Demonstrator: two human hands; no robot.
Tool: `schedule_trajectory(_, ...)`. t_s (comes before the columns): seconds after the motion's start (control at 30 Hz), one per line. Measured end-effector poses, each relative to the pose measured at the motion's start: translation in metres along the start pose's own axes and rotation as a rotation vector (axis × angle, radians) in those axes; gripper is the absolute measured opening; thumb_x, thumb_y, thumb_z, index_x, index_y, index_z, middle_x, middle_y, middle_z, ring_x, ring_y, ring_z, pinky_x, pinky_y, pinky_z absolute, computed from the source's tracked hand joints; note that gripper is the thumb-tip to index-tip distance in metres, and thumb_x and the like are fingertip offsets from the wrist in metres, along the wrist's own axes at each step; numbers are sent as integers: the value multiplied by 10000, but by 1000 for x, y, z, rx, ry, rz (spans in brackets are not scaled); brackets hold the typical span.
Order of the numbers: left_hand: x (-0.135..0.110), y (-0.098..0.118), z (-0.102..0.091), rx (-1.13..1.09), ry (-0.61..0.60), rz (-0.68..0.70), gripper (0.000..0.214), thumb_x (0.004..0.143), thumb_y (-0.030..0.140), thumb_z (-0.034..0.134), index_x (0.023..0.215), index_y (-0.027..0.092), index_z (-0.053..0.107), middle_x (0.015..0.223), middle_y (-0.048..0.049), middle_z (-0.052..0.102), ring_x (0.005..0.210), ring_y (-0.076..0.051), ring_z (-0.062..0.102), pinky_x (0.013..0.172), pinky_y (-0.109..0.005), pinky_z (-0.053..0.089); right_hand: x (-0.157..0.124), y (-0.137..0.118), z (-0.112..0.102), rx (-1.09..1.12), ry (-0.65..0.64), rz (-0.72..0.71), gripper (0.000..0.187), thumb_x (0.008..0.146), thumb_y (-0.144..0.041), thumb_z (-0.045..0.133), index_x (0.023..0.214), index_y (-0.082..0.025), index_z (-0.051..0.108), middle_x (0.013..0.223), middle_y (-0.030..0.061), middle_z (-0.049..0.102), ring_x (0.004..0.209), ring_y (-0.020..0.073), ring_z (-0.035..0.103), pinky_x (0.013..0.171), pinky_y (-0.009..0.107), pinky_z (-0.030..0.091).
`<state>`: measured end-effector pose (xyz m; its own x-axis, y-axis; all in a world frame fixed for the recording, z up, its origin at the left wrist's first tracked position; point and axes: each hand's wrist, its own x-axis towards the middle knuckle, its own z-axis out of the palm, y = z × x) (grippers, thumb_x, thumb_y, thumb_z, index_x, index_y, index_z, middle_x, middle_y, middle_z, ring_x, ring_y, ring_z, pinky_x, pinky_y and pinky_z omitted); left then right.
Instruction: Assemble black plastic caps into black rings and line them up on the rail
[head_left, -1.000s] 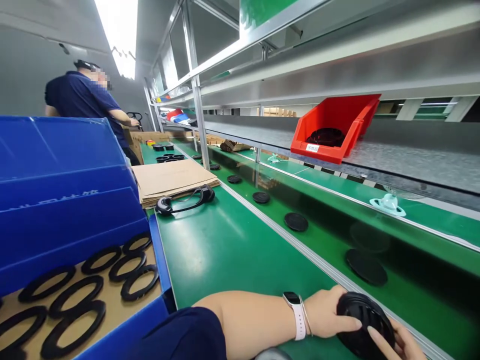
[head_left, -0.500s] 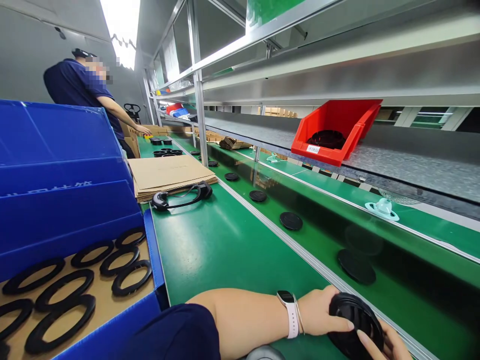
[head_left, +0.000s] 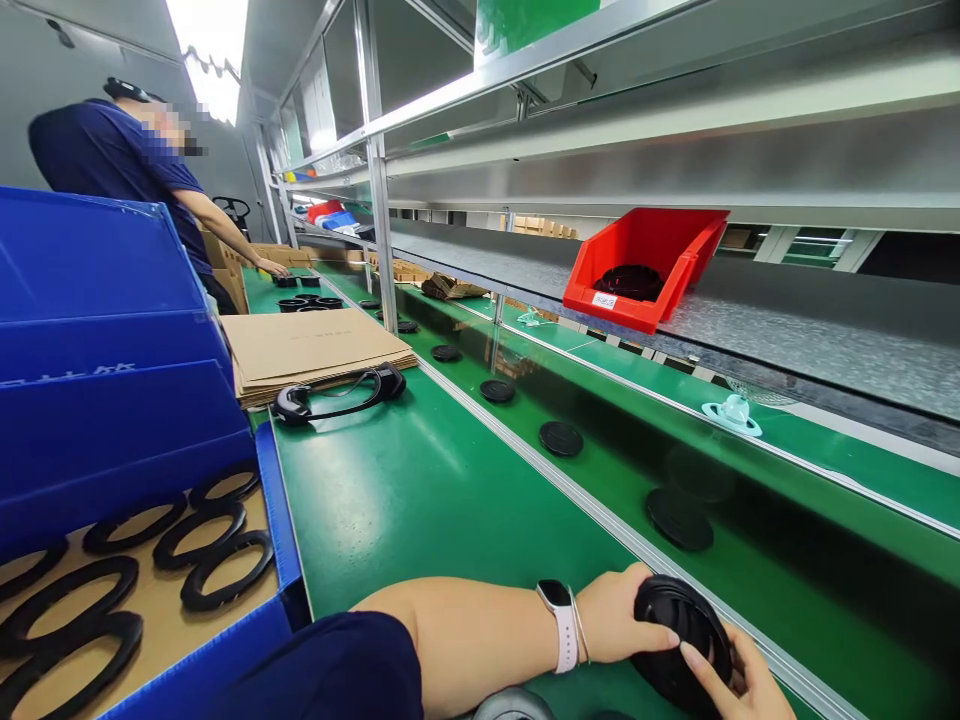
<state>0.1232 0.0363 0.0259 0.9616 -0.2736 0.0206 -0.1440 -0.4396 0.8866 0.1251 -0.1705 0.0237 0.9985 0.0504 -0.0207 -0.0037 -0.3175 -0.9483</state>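
Observation:
At the bottom right both my hands hold a round black plastic disc [head_left: 679, 640] over the near green bench [head_left: 420, 500]. My left hand [head_left: 619, 620], with a white watch on the wrist, grips the disc's left edge, thumb across its face. My right hand [head_left: 731, 680] comes in from the lower right, fingers curled on the disc's right edge. Just beyond them, a metal rail [head_left: 600, 515] divides the bench from the green conveyor belt [head_left: 750, 560].
Several black discs [head_left: 561, 438] lie in a row on the belt. A blue crate [head_left: 112, 400] at the left holds black oval rings [head_left: 199, 525]. Flat cardboard sheets [head_left: 307, 345], a black headband part [head_left: 337, 392], a red bin [head_left: 645, 265] on the shelf. A co-worker [head_left: 127, 170] stands far left.
The view has drifted, so everything sits a little further left. My hands keep hold of the disc. The co-worker has leaned and reached forward to the bench.

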Motion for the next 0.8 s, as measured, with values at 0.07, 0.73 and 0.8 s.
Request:
schedule_trajectory(0.07, -1, 0, 0, -6, 12, 3, 642, 693, 624, 713, 1173, 221, 574, 1030, -84, 705, 888, -280, 669, 736, -378, 523, 1, 2, 0, -58, 24, -12, 696, 508, -718, 782, 974, -218, 648, 941, 85, 733, 908, 349, 701, 745, 357, 626)
schedule_trajectory(0.73, 3, 6, 0, -114, 78, 115, 307, 791, 334, 667, 1051, 195, 584, 991, -36, 694, 915, -226, 634, 842, -352, 476, -1, 10, 11, -54, 53, -205, 390, 776, -464, 710, 1068, -221, 620, 1034, 76, 694, 958, 319, 657, 857, 437, 538)
schedule_trajectory(0.8, 4, 5, -1, -119, 61, 122, 292, 806, 334, 651, 1054, 197, 580, 1008, -39, 692, 934, -230, 631, 858, -360, 472, 0, 10, 11, -32, 41, -207, 380, 776, -452, 726, 1061, -223, 622, 1035, 75, 694, 960, 316, 653, 862, 441, 536)
